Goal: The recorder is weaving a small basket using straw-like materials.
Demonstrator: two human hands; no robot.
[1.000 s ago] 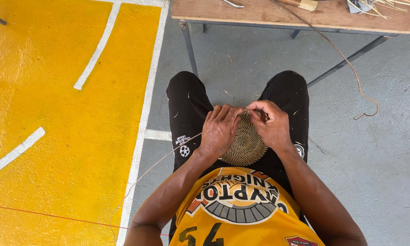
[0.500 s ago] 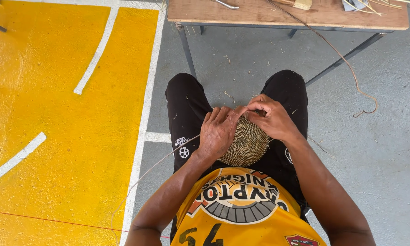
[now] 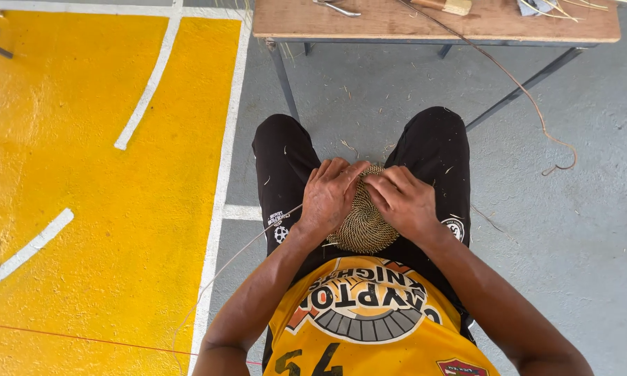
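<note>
Hands meet over a round woven disc (image 3: 364, 223) resting on the lap between the thighs, likely so the legs steady it. Left hand (image 3: 329, 197) clamps the disc's left edge, fingers curled over the top rim. Right hand (image 3: 400, 200) pinches at the upper rim, seemingly working a strand there. A thin fibre (image 3: 244, 247) trails left to the floor. Wooden table (image 3: 425, 24) stands ahead, long cord (image 3: 529, 97) hanging off it.
</note>
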